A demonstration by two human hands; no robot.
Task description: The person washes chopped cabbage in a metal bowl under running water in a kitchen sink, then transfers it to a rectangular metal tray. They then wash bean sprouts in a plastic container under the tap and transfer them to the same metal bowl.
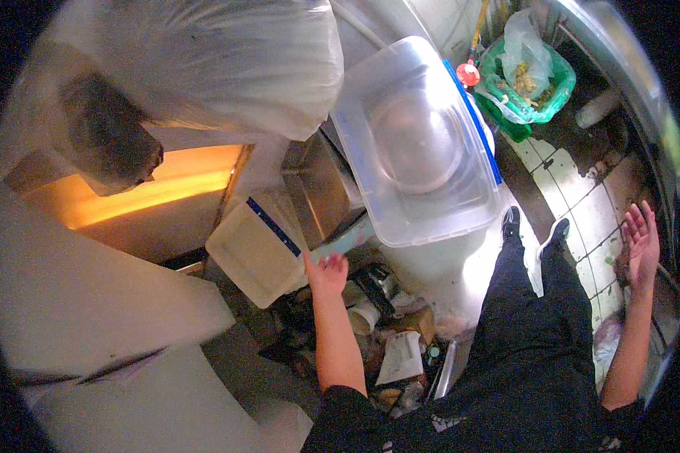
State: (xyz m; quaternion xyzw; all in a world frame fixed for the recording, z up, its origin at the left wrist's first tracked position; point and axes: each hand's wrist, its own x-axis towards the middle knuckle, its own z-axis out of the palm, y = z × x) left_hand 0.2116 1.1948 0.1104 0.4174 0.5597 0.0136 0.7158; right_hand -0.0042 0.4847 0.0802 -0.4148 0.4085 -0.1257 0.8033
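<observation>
My left hand (327,276) is raised with its fingers apart and nothing in it, beside the corner of a smaller clear plastic container (255,257) with a dark blue edge strip. My right hand (642,240) is held out at the far right, palm up, fingers a little curled and nothing in the palm. Between the hands and farther ahead lies a large translucent plastic bin (419,218) with a blue strip along its right side; a round shape shows through its bottom. A stainless steel container (323,187) is to the left of this bin.
A green waste basket (564,73) with a plastic bag and scraps stands at the upper right, near a red round object (468,74). A large filled whitish bag (249,62) bulges at the upper left. Cluttered odds and ends, including a white cup (364,317), lie below my left hand. Tiled floor (578,226) shows dirt.
</observation>
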